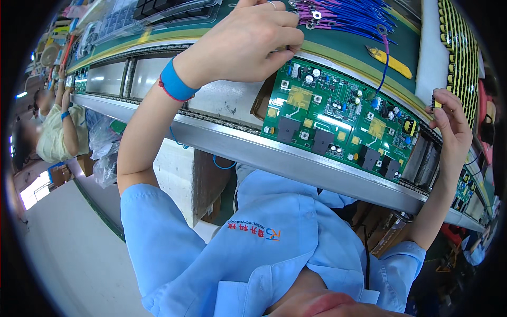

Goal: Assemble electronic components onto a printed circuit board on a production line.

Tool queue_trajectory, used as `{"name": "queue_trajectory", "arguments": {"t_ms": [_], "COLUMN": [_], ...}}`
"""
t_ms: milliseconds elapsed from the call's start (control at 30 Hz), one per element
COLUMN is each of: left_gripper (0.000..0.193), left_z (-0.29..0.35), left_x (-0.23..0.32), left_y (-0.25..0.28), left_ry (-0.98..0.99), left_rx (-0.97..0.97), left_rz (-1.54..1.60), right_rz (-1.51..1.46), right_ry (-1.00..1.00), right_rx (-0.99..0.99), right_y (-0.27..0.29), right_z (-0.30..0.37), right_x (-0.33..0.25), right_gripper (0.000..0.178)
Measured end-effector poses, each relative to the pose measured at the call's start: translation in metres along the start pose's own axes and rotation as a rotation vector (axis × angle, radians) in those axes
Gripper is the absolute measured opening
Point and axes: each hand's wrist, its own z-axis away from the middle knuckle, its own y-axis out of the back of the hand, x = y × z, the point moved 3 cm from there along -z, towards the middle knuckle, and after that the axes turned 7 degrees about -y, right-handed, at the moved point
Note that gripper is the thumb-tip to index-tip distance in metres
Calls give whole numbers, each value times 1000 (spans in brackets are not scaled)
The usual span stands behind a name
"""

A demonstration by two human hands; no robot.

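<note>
A green circuit board (327,113) with capacitors, black relays and a yellow transformer lies across the conveyor rails in front of me. My left hand (248,45), with a blue wristband, is over the board's far left corner. Its fingers are curled together, and what they hold, if anything, is hidden. To the right of the board, my right hand (451,119) is raised with a small black and yellow transformer (437,103) pinched between thumb and fingers. One blue wire (386,68) with a ring terminal stands up from the board's far side.
Beyond the board lie a bundle of blue wires (351,16) with ring terminals and a yellow cutter (391,62). A white foam tray (449,53) with rows of yellow and black parts is at the far right. The conveyor's metal rail (222,132) runs along the near side.
</note>
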Motion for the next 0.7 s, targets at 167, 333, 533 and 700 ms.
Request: {"name": "queue_trajectory", "arguments": {"t_ms": [167, 333, 533, 700], "left_gripper": [7, 7, 5, 4], "left_z": [2, -9, -10, -8], "left_x": [9, 12, 19, 21], "left_y": [8, 9, 13, 10], "left_ry": [148, 74, 27, 58], "left_rx": [-137, -156, -191, -173], "left_rz": [190, 103, 35, 14], "right_rz": [-57, -44, -71, -46], "right_ry": [70, 71, 132, 182], "right_rx": [-74, -145, -256, -260], "right_y": [-22, -29, -54, -79], "right_z": [2, 9, 9, 3], "right_x": [-18, -46, -66, -82], "right_gripper": [27, 29, 27, 28]}}
